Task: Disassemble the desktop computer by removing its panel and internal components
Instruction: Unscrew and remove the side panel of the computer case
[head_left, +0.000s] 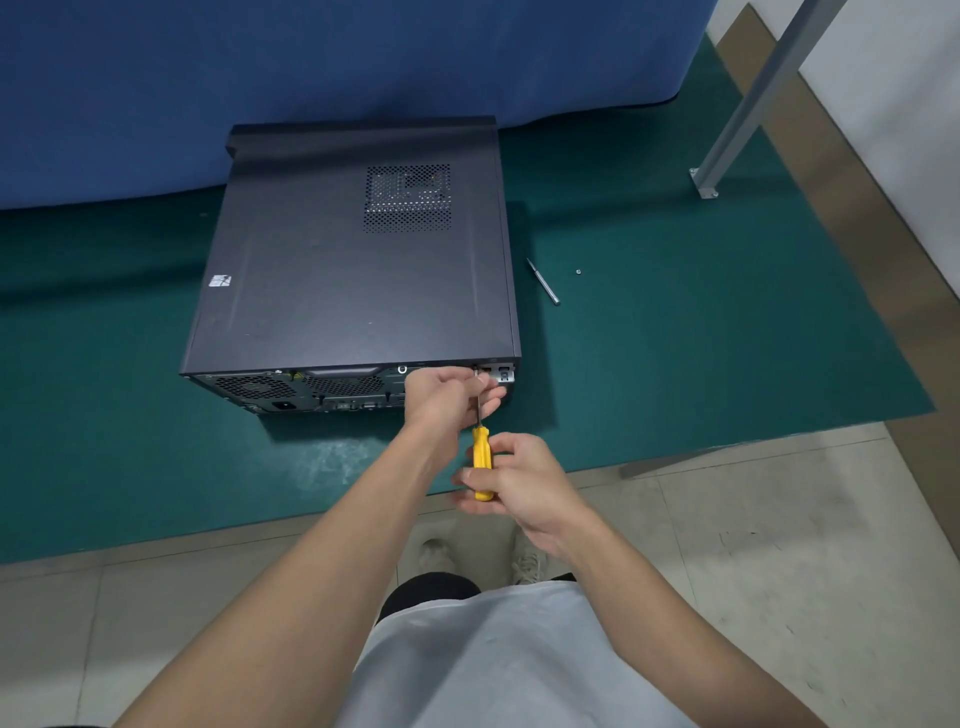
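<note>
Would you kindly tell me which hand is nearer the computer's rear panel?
Left. The left hand is right at the rear panel, pinching the screwdriver shaft; the right hand sits back toward the person, holding its yellow handle.

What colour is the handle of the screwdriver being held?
Yellow; the screwdriver handle shows clearly in the head view.

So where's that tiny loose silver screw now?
In the head view, the tiny silver screw lies on the green mat, right of the black computer case, just past the slim metal bit.
</note>
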